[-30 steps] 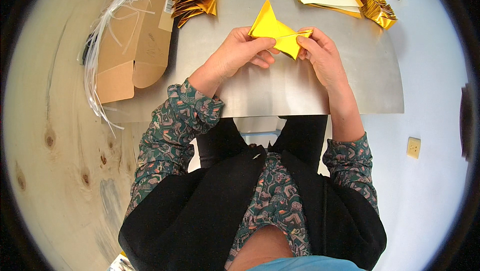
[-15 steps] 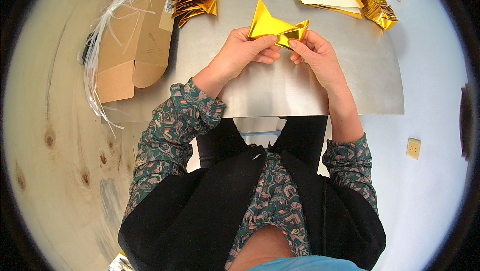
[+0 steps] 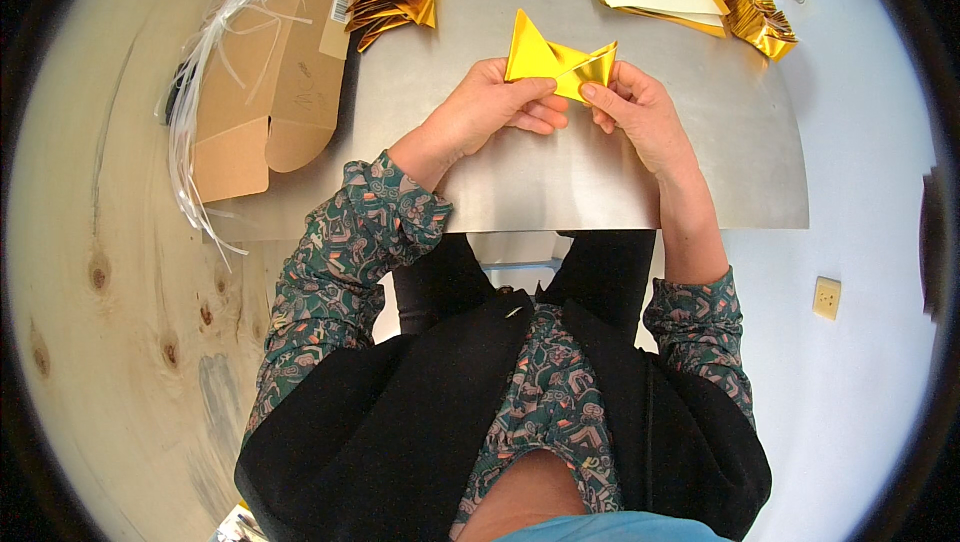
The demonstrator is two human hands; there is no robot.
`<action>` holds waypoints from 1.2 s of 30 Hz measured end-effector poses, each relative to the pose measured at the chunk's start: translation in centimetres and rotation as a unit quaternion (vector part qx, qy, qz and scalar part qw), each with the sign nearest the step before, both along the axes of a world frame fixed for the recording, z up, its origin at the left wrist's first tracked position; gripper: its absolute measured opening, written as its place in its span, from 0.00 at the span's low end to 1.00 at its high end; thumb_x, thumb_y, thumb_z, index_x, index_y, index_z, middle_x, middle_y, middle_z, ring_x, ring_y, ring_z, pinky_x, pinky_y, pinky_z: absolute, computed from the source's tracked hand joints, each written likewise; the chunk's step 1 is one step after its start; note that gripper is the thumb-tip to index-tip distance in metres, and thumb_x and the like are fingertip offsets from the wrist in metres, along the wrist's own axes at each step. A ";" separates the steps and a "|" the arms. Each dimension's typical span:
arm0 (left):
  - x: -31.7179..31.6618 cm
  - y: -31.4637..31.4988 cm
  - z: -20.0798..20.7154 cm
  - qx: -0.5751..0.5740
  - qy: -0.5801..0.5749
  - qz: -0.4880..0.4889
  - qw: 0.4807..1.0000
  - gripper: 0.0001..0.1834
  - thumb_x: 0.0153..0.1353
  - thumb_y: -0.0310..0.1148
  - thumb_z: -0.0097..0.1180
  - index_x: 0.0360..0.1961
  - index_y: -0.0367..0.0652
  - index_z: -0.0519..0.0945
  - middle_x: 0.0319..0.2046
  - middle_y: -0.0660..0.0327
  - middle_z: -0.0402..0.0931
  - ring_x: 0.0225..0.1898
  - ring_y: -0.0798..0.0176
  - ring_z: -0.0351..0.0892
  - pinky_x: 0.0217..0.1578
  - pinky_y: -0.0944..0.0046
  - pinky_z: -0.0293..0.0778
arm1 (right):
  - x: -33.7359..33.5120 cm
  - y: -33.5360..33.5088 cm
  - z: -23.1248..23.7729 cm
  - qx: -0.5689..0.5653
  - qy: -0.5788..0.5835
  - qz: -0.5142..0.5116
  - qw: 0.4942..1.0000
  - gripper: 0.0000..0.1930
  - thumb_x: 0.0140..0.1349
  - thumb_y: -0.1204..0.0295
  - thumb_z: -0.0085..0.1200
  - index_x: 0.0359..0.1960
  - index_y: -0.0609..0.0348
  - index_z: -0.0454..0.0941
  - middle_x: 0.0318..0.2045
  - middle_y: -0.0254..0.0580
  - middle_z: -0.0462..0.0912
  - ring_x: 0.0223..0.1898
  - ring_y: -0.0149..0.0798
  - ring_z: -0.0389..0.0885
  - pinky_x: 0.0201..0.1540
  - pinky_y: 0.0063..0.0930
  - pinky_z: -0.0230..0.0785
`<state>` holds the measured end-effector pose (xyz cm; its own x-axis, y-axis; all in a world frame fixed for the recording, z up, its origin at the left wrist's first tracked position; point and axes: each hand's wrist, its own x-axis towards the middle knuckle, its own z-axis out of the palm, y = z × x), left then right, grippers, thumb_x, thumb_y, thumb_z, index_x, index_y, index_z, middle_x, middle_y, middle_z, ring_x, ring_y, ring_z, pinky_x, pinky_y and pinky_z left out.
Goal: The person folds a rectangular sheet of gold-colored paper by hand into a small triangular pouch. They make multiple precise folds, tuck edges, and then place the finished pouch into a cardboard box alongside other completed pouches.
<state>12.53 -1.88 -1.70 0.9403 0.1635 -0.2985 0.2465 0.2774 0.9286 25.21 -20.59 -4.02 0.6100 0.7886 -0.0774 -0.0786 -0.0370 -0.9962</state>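
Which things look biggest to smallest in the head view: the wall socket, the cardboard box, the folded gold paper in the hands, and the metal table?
Largest to smallest:
1. metal table
2. cardboard box
3. folded gold paper
4. wall socket

That's only how big they look here.

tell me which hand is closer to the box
Left. The left hand is to the right of the box, apart from it, gripping the left side of the held paper; the right hand is farther right, on the paper's other side.
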 end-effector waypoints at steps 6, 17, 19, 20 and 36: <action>0.0 0.2 -0.1 0.002 0.001 -0.026 1.000 0.17 0.72 0.36 0.58 0.52 0.31 0.78 0.39 0.53 0.86 0.36 0.62 0.88 0.38 0.66 0.87 | 0.2 -0.1 0.1 -0.005 -0.004 0.010 1.000 0.09 0.67 0.66 0.64 0.41 0.57 0.80 0.27 0.27 0.79 0.26 0.21 0.73 0.28 0.15 0.66; 0.1 -0.1 0.4 0.012 0.018 -0.008 1.000 0.18 0.69 0.36 0.63 0.51 0.33 0.79 0.37 0.56 0.85 0.32 0.66 0.87 0.35 0.69 0.87 | 0.2 -0.1 0.2 -0.014 0.008 0.009 1.000 0.08 0.67 0.66 0.64 0.40 0.57 0.81 0.27 0.27 0.78 0.25 0.20 0.72 0.27 0.15 0.65; 0.1 -0.1 0.3 0.005 0.019 0.004 1.000 0.17 0.68 0.35 0.63 0.51 0.33 0.79 0.37 0.56 0.85 0.32 0.66 0.87 0.34 0.69 0.87 | 0.2 -0.2 0.3 -0.010 0.019 0.009 1.000 0.09 0.67 0.66 0.64 0.41 0.57 0.81 0.27 0.27 0.79 0.26 0.20 0.72 0.29 0.15 0.65; 0.1 -0.1 0.2 0.000 0.018 0.005 1.000 0.17 0.69 0.35 0.63 0.51 0.33 0.79 0.36 0.56 0.85 0.32 0.66 0.87 0.34 0.69 0.87 | 0.3 -0.2 0.4 -0.005 0.029 0.011 1.000 0.09 0.67 0.66 0.64 0.42 0.57 0.82 0.27 0.27 0.79 0.26 0.21 0.72 0.30 0.15 0.66; 0.5 0.1 0.2 -0.001 0.036 0.001 0.999 0.15 0.69 0.35 0.62 0.49 0.33 0.81 0.35 0.55 0.85 0.32 0.64 0.88 0.35 0.67 0.87 | 0.8 -0.5 0.1 0.024 0.112 -0.008 0.993 0.15 0.69 0.68 0.60 0.54 0.62 0.81 0.33 0.30 0.81 0.32 0.22 0.75 0.37 0.15 0.69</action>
<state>13.06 -1.81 -1.54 0.9163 0.1648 -0.3650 0.3114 0.2799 0.9081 26.05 -21.06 -3.96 0.5944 0.7847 -0.1757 -0.2989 0.0127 -0.9542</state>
